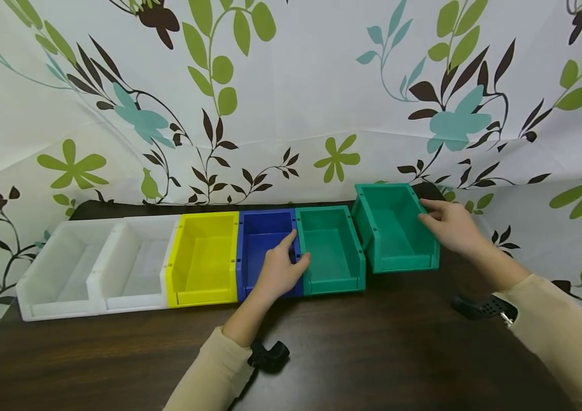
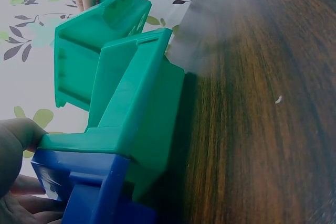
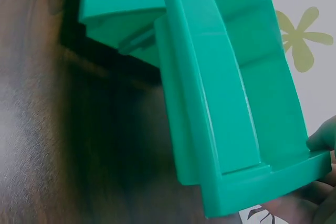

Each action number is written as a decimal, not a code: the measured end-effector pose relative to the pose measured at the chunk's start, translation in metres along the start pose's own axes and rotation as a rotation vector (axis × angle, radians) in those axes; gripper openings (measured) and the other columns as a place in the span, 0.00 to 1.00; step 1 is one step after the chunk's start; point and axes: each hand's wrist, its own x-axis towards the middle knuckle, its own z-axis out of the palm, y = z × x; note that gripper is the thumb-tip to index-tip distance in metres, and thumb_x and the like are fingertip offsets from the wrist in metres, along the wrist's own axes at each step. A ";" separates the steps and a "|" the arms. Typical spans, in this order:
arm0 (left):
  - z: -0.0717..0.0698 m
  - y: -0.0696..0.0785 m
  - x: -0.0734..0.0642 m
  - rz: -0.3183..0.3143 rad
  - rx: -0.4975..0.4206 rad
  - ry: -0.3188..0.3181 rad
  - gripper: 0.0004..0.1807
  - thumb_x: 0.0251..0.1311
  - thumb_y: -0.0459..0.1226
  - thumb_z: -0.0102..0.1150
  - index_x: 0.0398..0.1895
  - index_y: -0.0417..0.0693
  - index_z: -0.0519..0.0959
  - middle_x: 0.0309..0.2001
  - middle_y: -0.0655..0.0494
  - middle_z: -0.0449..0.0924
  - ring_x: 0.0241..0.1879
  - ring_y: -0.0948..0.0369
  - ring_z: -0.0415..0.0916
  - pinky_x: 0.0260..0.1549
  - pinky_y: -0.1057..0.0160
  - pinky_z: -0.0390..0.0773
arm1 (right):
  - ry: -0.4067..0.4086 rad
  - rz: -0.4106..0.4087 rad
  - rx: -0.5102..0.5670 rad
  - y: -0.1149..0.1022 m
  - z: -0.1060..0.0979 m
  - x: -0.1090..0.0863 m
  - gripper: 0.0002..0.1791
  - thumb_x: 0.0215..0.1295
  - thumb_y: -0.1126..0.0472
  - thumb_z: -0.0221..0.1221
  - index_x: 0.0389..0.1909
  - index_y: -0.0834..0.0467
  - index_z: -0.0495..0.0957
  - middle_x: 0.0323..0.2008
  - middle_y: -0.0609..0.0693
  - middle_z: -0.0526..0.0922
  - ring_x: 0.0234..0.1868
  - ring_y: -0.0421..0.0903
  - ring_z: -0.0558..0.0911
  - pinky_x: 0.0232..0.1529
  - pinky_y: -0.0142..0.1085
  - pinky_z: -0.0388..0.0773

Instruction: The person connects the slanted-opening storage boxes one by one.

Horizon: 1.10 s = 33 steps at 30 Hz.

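My right hand (image 1: pixel 451 227) grips the right side wall of a green storage bin (image 1: pixel 398 228), with the thumb inside and the fingers outside. This bin is tilted and raised at the right end of a row of bins. Its shadow falls on the table in the right wrist view. My left hand (image 1: pixel 279 271) pinches the adjoining walls of a blue bin (image 1: pixel 265 237) and a second green bin (image 1: pixel 329 245). The thumb (image 2: pixel 23 132) lies at the green rim, and the other fingers reach into the blue bin.
Left of the blue bin stand a yellow bin (image 1: pixel 203 257) and two white bins, one nearer (image 1: pixel 139 262) and one at the far left (image 1: pixel 72 268). The dark wooden table (image 1: pixel 373 342) runs back to a leaf-patterned cloth (image 1: pixel 291 85).
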 end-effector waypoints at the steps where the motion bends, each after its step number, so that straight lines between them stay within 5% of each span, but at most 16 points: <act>1: 0.000 0.000 0.000 -0.001 0.000 -0.001 0.36 0.61 0.43 0.56 0.70 0.40 0.58 0.09 0.61 0.57 0.08 0.64 0.53 0.11 0.68 0.62 | -0.001 -0.005 -0.004 0.000 0.000 -0.001 0.29 0.72 0.55 0.47 0.67 0.69 0.60 0.47 0.72 0.79 0.37 0.56 0.83 0.24 0.31 0.72; 23: -0.001 0.001 0.000 -0.002 0.005 -0.006 0.36 0.60 0.43 0.55 0.70 0.40 0.59 0.11 0.61 0.57 0.09 0.65 0.51 0.13 0.67 0.63 | -0.019 -0.031 -0.021 -0.002 0.003 -0.007 0.30 0.71 0.55 0.48 0.67 0.70 0.59 0.48 0.73 0.78 0.43 0.64 0.83 0.28 0.34 0.77; 33: -0.001 0.000 -0.002 -0.002 -0.010 -0.006 0.36 0.60 0.43 0.56 0.70 0.40 0.59 0.11 0.61 0.58 0.09 0.65 0.53 0.12 0.67 0.63 | 0.033 -0.043 0.003 -0.005 -0.004 -0.006 0.29 0.72 0.56 0.47 0.66 0.71 0.60 0.45 0.74 0.79 0.41 0.64 0.83 0.26 0.32 0.78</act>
